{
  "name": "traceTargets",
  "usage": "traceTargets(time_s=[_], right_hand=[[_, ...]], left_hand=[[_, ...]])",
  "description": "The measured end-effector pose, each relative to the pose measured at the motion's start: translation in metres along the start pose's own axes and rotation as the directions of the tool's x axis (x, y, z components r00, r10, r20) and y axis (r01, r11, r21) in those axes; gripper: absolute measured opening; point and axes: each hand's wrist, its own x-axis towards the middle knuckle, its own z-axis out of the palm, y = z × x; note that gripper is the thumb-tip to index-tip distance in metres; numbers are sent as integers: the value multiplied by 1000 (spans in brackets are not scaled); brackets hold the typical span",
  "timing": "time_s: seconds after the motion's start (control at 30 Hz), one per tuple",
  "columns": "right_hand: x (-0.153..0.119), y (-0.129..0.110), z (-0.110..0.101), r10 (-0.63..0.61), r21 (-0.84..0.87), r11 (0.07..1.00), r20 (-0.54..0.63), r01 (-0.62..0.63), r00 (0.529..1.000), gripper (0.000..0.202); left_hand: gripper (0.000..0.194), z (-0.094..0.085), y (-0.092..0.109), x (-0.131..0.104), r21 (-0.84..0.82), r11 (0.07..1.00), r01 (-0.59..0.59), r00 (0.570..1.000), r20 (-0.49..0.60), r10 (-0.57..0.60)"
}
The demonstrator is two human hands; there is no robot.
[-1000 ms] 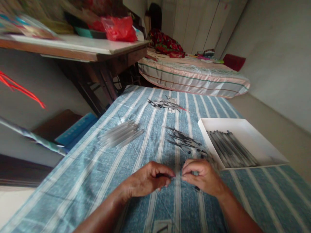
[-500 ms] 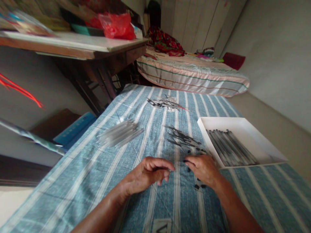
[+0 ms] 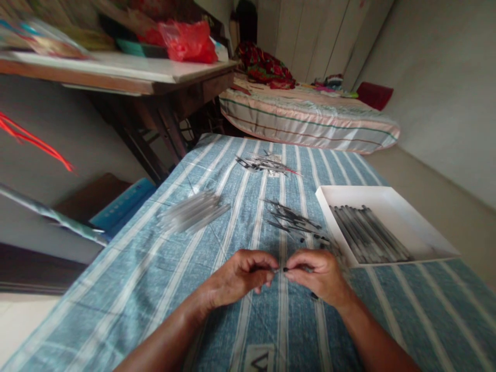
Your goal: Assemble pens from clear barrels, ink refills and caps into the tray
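Observation:
My right hand [image 3: 315, 274] pinches a small black cap [image 3: 285, 269] between thumb and forefinger. Just left of it, my left hand [image 3: 248, 274] is closed in a pinch, its fingertips facing the cap; a thin pale tip seems to show there, too small to make out. Beyond my right hand lie thin black refills [image 3: 292, 218] and a few small black pieces. Clear grey tubes [image 3: 196, 211] lie in a bundle to the left. A white box [image 3: 418, 232] on the right holds a row of dark-filled tubes [image 3: 368, 232].
Further back on the striped cloth [image 3: 155, 268] is a pile of thin sticks [image 3: 265, 164], one of them red. A wooden table [image 3: 147, 77] with a red bag [image 3: 188, 42] stands at back left, and a bed [image 3: 310, 116] lies behind.
My right hand has moved left from the small black pieces, with a black cap in its fingertips, and is now close to my left hand. My left hand has barely moved.

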Motion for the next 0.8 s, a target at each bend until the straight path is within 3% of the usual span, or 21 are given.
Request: traceTargets(time_s=[0.33, 0.8], right_hand=[[1, 1, 9, -70, 19, 997, 21, 70, 997, 14], [3, -6, 11, -78, 2, 997, 126, 78, 989, 14]], left_hand=[[20, 1, -4, 1, -1, 1000, -6, 999, 39, 6], [11, 1, -4, 0, 168, 985, 31, 997, 61, -42]])
